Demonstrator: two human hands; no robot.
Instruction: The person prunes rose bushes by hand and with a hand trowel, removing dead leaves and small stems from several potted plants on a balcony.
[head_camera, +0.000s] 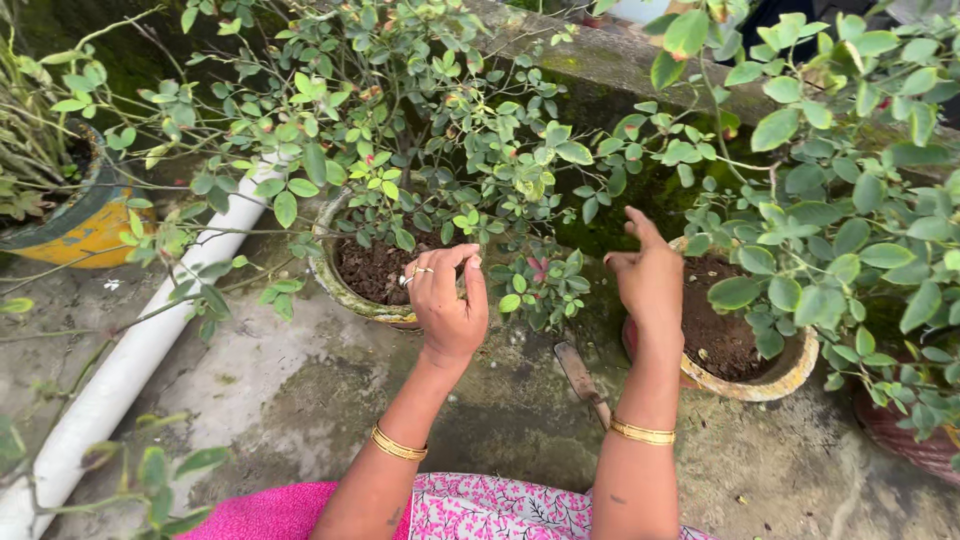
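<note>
Pinched around a thin stem, my left hand (447, 300) sits at the pot (345, 290) rim, about ten o'clock from the trowel (583, 378). My right hand (650, 280) hovers with fingers apart, empty, toward one o'clock. I judge the rose bush (400, 130) light, springy, thorny and easily snapped; I'd grasp it low, on bare woody stem.

We see our left hand (447, 295) loosely curled at frame centre, while our right hand (650, 275) lifts beside it, fingers half open.
</note>
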